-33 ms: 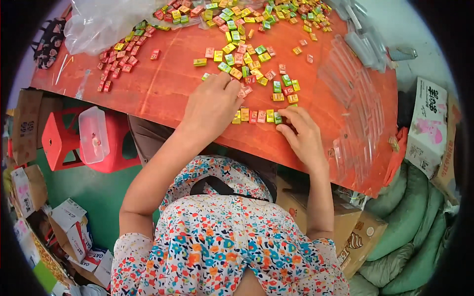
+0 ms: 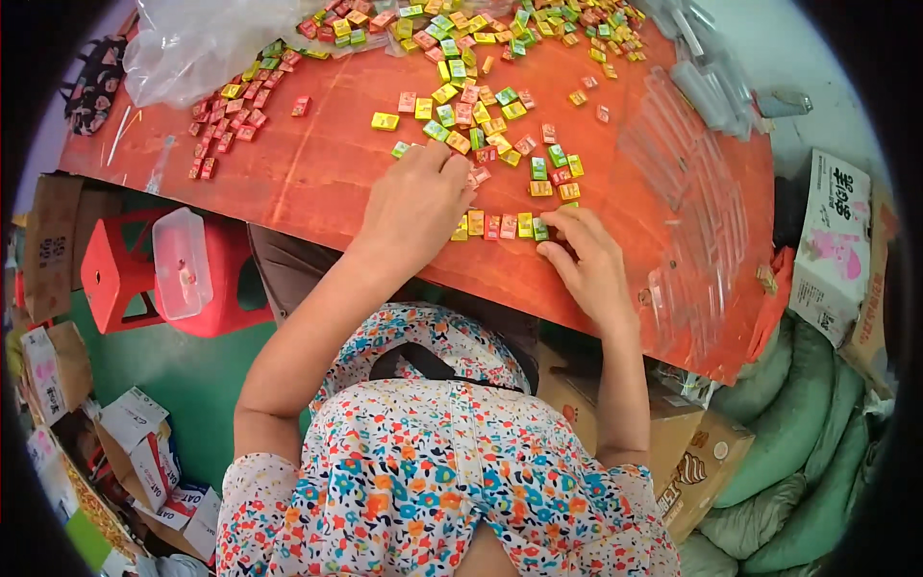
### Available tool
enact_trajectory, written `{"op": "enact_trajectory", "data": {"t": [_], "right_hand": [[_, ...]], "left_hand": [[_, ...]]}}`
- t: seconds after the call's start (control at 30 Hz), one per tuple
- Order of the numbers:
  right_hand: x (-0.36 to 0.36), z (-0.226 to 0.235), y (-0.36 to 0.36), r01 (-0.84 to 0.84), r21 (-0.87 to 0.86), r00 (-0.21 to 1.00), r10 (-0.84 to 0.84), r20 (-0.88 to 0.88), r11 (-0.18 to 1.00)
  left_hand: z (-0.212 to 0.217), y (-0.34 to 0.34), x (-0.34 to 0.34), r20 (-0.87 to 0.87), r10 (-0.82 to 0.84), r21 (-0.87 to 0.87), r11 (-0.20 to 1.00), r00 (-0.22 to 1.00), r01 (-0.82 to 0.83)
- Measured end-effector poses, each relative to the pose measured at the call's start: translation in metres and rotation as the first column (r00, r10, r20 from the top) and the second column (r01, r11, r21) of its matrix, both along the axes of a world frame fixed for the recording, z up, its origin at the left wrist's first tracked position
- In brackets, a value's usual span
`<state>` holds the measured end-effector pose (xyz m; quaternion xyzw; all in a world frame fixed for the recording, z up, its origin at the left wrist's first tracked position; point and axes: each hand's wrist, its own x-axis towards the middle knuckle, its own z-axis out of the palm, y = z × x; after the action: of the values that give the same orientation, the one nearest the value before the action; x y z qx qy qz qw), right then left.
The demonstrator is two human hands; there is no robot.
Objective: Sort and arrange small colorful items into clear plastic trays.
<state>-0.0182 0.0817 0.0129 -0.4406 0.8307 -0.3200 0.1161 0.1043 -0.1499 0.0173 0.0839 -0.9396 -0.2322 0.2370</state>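
Head view, the only one here: on a red-orange tabletop (image 2: 336,163), a short row of small boxes (image 2: 492,227) has been lined up side by side near the edge closest to the wearer. Yellow, orange, two reddish ones, yellow again and a green box (image 2: 540,230) can be made out from left to right, with the left end partly covered by a hand.

That green end box is met by the right hand (image 2: 591,264): thumb and index finger are held just a narrow gap apart beside it, though whether it's really pinched can't be told. The left hand (image 2: 409,207) is held over the left end of the row, fingers bunched and pointed at the loose boxes beyond. Its fingertips are mostly hidden, so whether anything is gripped can't be told either.

Beyond the hands, the far side is covered by a big loose pile of coloured boxes (image 2: 553,24), and a mostly red cluster (image 2: 236,115) is spread over to the left, near a clear plastic bag (image 2: 197,48). The right side of the table is taken up by clear plastic trays (image 2: 697,212).
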Motion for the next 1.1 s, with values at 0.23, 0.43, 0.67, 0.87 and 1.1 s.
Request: {"op": "enact_trajectory", "data": {"t": [0.23,0.43,0.67,0.87,1.1], "right_hand": [[0.0,0.0,0.001,0.012,-0.013,1.0,-0.012,-0.002,1.0],[-0.004,0.002,-0.005,-0.067,-0.03,0.995,0.064,-0.07,0.997],[-0.007,-0.003,-0.013,-0.091,0.01,0.994,0.092,-0.057,0.996],[-0.01,0.001,-0.009,-0.152,0.03,0.98,0.155,-0.126,0.988],[0.001,-0.016,-0.033,-0.178,0.033,0.954,0.181,-0.239,0.983]], "left_hand": [[-0.02,0.008,-0.022,0.145,-0.016,0.027,1.0,0.989,0.012],[-0.018,0.001,-0.013,0.049,-0.008,0.019,1.0,0.999,0.007],[-0.014,-0.001,0.036,0.095,-0.157,0.134,0.981,0.983,0.143],[-0.005,0.014,0.03,0.131,-0.191,0.253,0.955,0.973,0.154],[-0.018,0.015,0.017,0.276,-0.164,0.179,0.977,0.947,0.117]]}}
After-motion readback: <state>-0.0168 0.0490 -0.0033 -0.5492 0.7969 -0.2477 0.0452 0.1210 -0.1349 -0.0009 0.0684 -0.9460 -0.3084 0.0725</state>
